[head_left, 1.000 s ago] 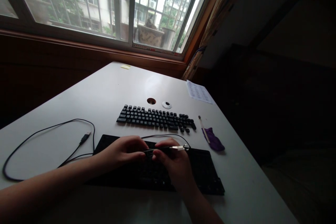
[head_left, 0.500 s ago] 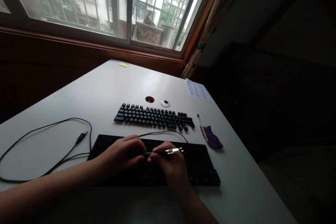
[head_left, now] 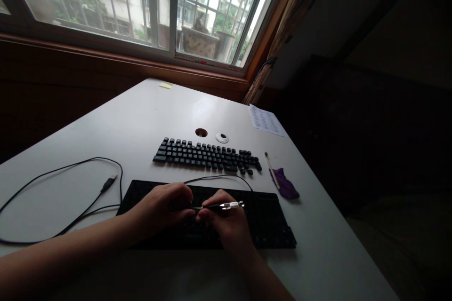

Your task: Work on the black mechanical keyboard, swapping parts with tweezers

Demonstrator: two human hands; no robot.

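Observation:
A black keyboard base, its keycaps removed, lies flat in front of me. Over its middle, my right hand is closed around a slim, pen-like black tool with a shiny silver end. The tool's thin tip points left, towards my left hand. That hand is curled over the base with fingers and thumb drawn together; whatever may be between them is hidden. Just beyond the base, loose black keycaps are laid out in keyboard rows.
A black cable with a USB plug loops at the left. To the right, a brush rests on a purple cloth. Further back are a desk hole, its white cover, a printed sheet and a yellow note.
Both hands stay over the keyboard base. My right hand and the tool have shifted very slightly left, and my left fingers have curled a little closer.

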